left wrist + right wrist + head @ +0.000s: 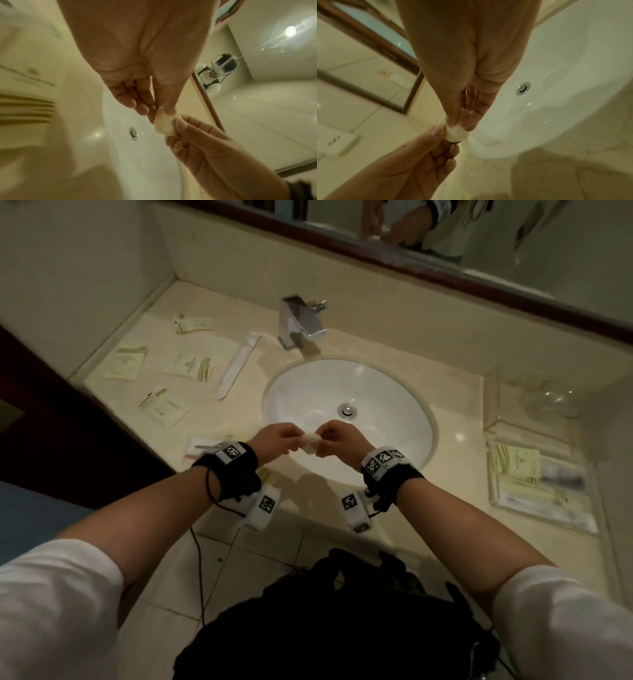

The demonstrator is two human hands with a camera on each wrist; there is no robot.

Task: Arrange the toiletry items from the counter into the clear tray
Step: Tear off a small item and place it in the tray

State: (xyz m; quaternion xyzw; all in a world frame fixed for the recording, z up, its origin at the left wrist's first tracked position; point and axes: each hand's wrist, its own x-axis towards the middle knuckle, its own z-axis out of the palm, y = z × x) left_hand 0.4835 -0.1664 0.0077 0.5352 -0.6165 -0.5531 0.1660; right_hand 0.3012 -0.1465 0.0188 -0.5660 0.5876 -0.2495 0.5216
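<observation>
Both hands meet above the front of the white sink, pinching one small round white wrapped soap. My left hand holds its left side between thumb and fingertips. My right hand pinches its right side. The left wrist view shows the soap between the two hands, and the right wrist view shows the soap too. The clear tray sits on the counter at the right with several packets in it. Several cream sachets and a long white wrapped toothbrush lie left of the sink.
A chrome faucet stands behind the sink below the mirror. A clear glass dish sits behind the tray. A small packet lies by my left wrist. A black bag hangs below at my front.
</observation>
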